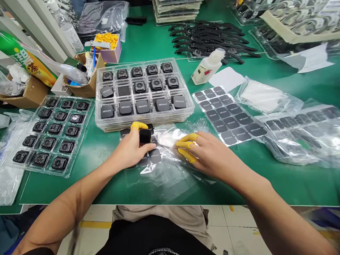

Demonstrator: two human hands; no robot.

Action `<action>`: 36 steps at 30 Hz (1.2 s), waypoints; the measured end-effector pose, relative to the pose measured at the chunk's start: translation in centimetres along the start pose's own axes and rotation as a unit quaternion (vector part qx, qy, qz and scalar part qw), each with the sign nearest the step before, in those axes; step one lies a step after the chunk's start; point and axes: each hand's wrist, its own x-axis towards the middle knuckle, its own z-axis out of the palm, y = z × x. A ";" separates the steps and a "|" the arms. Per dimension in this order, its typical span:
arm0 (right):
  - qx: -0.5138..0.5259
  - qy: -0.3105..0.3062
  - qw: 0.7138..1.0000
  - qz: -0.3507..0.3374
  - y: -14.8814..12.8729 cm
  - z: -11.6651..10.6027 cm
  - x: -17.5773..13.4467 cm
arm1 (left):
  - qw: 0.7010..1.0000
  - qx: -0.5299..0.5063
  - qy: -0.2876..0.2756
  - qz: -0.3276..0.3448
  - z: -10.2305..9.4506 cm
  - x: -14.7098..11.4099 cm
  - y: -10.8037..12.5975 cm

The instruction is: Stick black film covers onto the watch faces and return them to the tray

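Observation:
My left hand [130, 147], a yellow finger cot on its index finger, grips a black watch body [145, 136] with its glossy screen facing up. To the right, my right hand [203, 152] wears several yellow finger cots. Its bent fingers pinch the edge of a crumpled white wipe [166, 139]. Both hands are over clear plastic bags [164, 177] on the green table. Black printed square stickers [155, 156] lie under and beside the left hand, partly covered by it.
Behind my hands stands a stacked clear tray [145, 118] of watch bodies, several bearing printed black covers. Another watch tray [54, 129] lies left. A sticker sheet [231, 115], a white bottle [208, 66], and black straps [209, 39] are to the right and back.

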 end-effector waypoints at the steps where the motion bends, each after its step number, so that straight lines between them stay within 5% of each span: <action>1: -0.009 -0.019 1.000 -0.008 0.0 -0.4 0.2 | 1.000 -0.005 0.000 -0.001 0.1 0.0 0.1; 7: 0.045 -0.084 0.995 -0.028 0.2 -3.2 0.2 | 0.998 -0.039 0.009 -0.047 0.0 0.1 1.1; 12: 0.048 0.103 0.992 0.059 -0.5 -0.6 2.3 | 0.998 -0.037 0.043 -0.024 0.4 -0.1 1.7; 16: 0.059 0.150 0.987 0.019 -0.9 1.5 4.0 | 0.998 0.014 0.060 0.018 0.7 -0.1 1.7; 20: 0.240 0.234 0.941 -0.047 -2.2 0.6 4.8 | 0.998 0.016 0.043 0.033 0.7 -0.1 1.6; 24: 0.235 0.234 0.931 -0.154 -3.4 0.7 6.6 | 0.999 -0.030 0.010 0.032 0.8 0.1 1.3; 36: 0.321 0.219 0.919 -0.072 -3.4 2.2 6.8 | 0.998 0.041 0.027 0.042 0.1 0.4 1.6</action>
